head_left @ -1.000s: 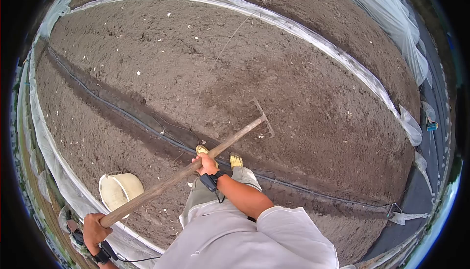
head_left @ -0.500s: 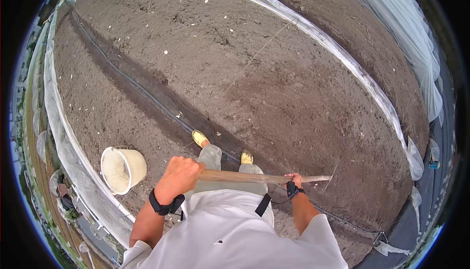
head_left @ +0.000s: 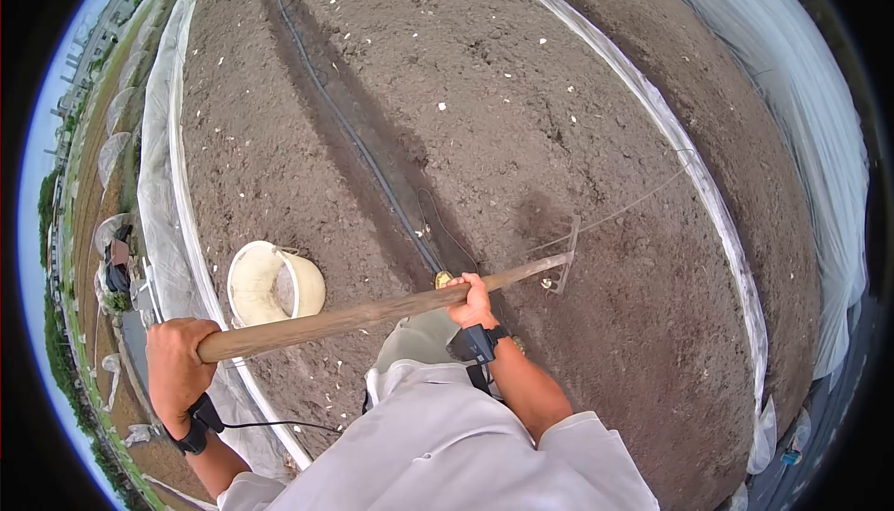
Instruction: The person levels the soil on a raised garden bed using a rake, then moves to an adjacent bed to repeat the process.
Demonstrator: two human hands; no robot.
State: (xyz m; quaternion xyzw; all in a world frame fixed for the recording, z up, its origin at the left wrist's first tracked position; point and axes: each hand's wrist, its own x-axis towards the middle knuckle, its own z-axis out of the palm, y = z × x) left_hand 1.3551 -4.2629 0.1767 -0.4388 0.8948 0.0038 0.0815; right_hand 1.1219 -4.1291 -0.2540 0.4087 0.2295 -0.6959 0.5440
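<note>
A long wooden-handled rake point(head_left: 345, 317) slants across my front, its narrow metal head set crosswise at the far right end, over the bare soil. My left hand point(head_left: 179, 367) is closed around the butt of the handle, out to the left and near the camera. Farther along the shaft, my right hand point(head_left: 472, 302) wraps round it above my yellow shoe point(head_left: 442, 280). A whitish bucket point(head_left: 250, 280) stands on the soil behind the handle, nearer my left hand.
A dark hose point(head_left: 358, 143) runs away along a furrow ahead of my feet. White plastic sheeting point(head_left: 166, 176) edges the bed on the left, and another white strip point(head_left: 643, 92) curves along the right. A thin rod point(head_left: 643, 197) lies across the soil near the rake head.
The rake has swung from nearly level across my waist to a slant, its head farther forward. My left hand moved out left, my right hand forward and left. The view has turned.
</note>
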